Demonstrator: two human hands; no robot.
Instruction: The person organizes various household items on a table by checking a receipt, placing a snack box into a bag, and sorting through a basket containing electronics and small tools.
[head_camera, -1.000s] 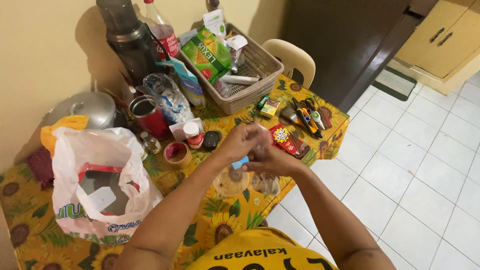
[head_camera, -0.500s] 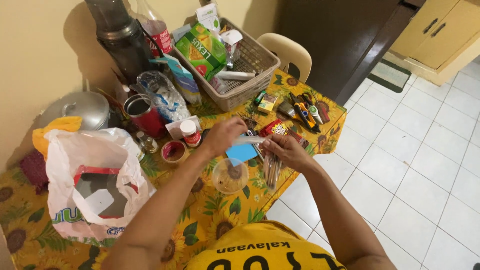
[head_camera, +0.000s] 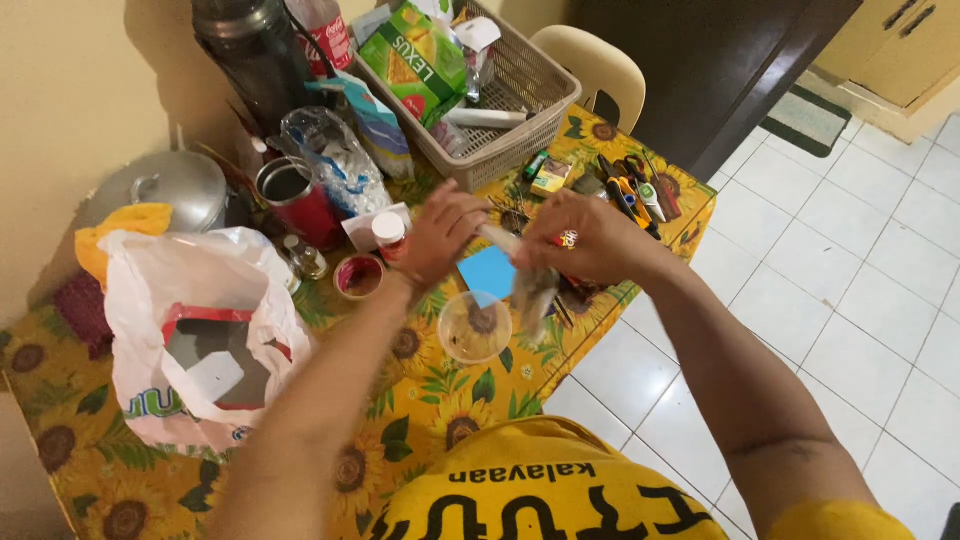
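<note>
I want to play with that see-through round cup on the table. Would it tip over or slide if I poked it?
The clear round cup looks thin and empty, so it is probably very light and would slide easily on the smooth sunflower tablecloth. It sits near the table's edge, so a hard poke might knock it off. Its low, wide shape probably resists tipping.

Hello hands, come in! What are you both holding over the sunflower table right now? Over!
Left hand and right hand both pinch a small clear plastic bag. Bag hangs above clear round cup. Blue card underneath.
</note>
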